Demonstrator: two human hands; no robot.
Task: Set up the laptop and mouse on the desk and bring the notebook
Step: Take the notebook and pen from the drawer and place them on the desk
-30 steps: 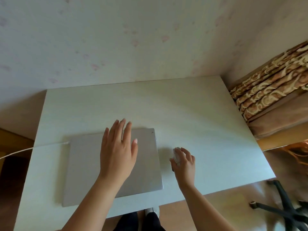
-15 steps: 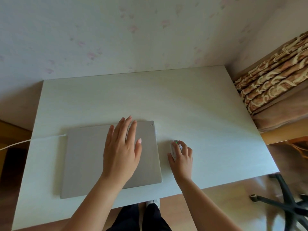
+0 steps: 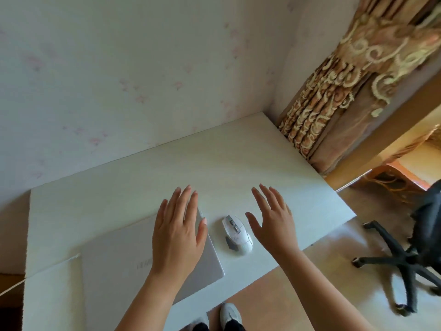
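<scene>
Our left hand [image 3: 177, 231] lies flat and spread over the closed laptop [image 3: 133, 266] at the tabletop's [image 3: 214, 163] front edge; our right hand [image 3: 272, 223], released, hovers beside the mouse [image 3: 237, 231]. A careless sweep could knock the mouse off that edge. We see no notebook.

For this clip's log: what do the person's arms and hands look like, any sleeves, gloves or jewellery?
Both forearms are bare to the frame edge, with no sleeves showing. The left hand and right hand wear no gloves, rings, watch or bracelets. Fingernails are short and unpainted, as far as can be seen.
</scene>
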